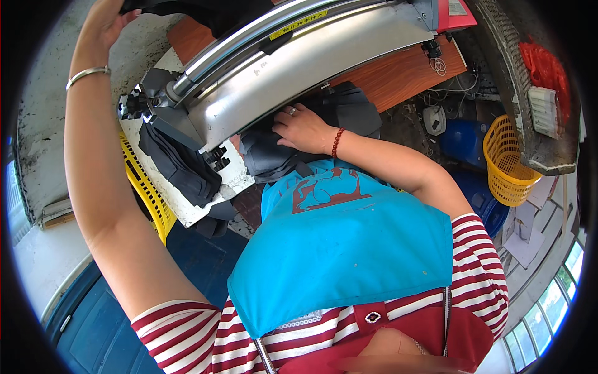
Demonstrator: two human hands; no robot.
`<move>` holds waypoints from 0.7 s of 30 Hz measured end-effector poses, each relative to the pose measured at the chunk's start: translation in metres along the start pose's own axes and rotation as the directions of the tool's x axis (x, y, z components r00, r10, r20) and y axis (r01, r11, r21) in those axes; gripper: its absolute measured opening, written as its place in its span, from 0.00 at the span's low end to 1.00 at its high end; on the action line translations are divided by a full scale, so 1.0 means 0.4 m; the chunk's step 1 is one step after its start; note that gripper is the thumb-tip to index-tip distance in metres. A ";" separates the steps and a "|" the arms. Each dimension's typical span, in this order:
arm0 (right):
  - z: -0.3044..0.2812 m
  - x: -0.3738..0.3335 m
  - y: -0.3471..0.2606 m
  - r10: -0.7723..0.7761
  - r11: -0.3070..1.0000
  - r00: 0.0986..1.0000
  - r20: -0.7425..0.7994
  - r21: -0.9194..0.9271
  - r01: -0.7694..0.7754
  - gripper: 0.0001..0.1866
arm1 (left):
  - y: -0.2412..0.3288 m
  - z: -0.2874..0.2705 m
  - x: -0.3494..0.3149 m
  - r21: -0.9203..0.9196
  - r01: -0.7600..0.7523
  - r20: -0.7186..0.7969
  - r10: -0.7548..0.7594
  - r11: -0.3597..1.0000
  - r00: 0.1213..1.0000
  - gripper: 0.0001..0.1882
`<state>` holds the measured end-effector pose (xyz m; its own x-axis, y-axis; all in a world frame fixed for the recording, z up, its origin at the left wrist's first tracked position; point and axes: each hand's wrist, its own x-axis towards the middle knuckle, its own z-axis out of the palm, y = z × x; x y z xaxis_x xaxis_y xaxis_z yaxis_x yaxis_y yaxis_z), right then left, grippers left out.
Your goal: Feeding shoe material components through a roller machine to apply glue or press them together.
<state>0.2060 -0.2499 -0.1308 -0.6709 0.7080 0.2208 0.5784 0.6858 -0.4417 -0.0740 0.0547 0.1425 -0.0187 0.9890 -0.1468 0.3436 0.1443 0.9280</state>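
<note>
At the upper left, my raised left hand is closed at the edge of a black cloth piece; the picture's upper edge cuts off part of both. A long metal machine with steel rollers and a smooth sloping cover stretches across in front of me. My right hand lies on dark grey cloth pieces along the machine's near edge. Its fingers are loosely bent, slightly apart, and grip nothing I can see. More dark cloth pieces lie in a stack below the machine's left end.
A yellow basket stands beneath the left end, and another yellow basket is at right beside blue containers. Black knobs stick out from the machine. Loose wires hang near the brown board. A red plastic bag sits far right.
</note>
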 end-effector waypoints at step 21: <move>-0.347 0.138 0.056 0.553 0.716 0.828 -0.099 0.565 -0.410 0.09 | -0.268 0.338 -0.137 0.625 -0.201 0.333 -0.024 0.755 0.942 0.16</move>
<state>0.2465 -0.1722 -0.0077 -0.1897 0.9815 0.0245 0.4269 0.1049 -0.8982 0.0169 -0.0197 0.0047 0.2870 0.9176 -0.2751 0.8494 -0.1110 0.5159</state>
